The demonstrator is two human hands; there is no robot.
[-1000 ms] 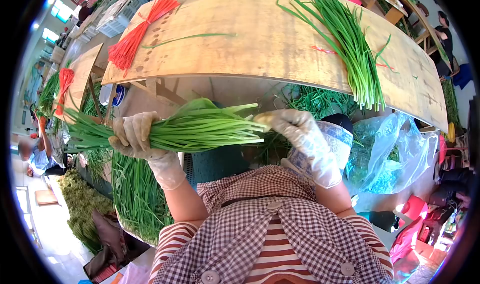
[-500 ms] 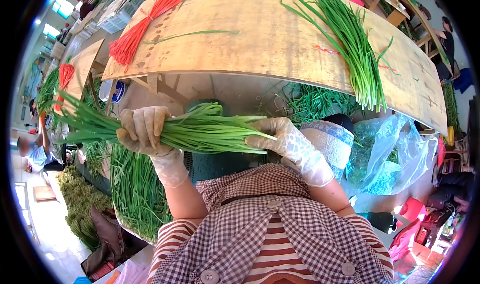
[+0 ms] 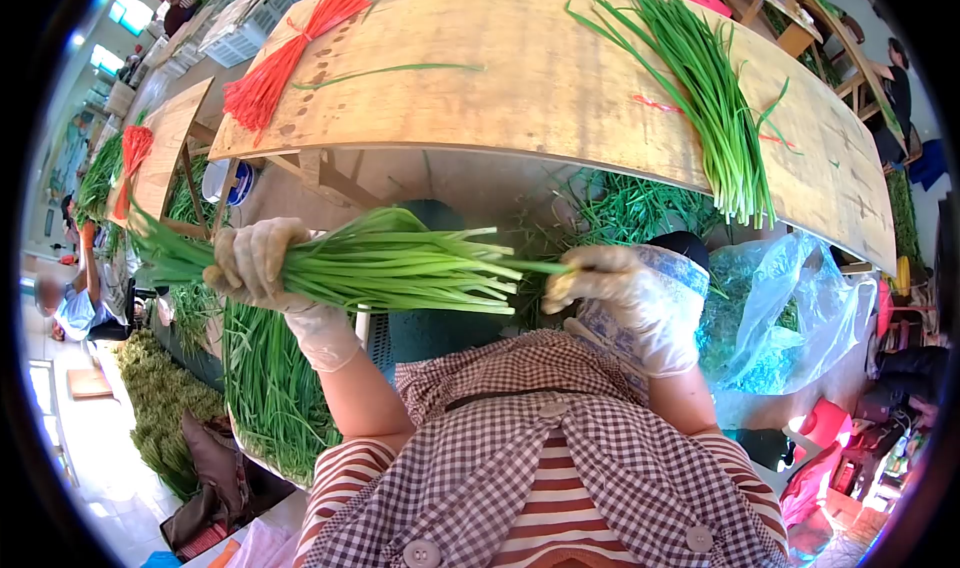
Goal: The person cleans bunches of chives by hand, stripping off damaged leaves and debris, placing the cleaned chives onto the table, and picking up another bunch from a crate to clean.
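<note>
Gloved and closed, my left hand (image 3: 262, 263) grips a bunch of long green stalks (image 3: 400, 263) around its middle. The leafy end hangs past the hand to the left, and the pale cut ends point right. My right hand (image 3: 625, 298), also gloved, pinches the tip of one thin green stalk (image 3: 540, 266) that sticks out beyond the cut ends. A second green bunch (image 3: 715, 118) lies at the right of the wooden table (image 3: 480, 78). Red ties (image 3: 290, 63) lie at the table's left, near one loose leaf (image 3: 390, 71).
Below the left arm lies a pile of green stalks (image 3: 270, 388). A clear plastic bag (image 3: 780, 308) with greens stands at the right under the table edge. Loose greens (image 3: 640, 208) lie beneath the table. Another person (image 3: 80, 303) sits at the far left.
My right hand met the cut ends half a second ago and has since moved right with a single stalk pinched in it. My left hand, with the bunch, has shifted slightly left.
</note>
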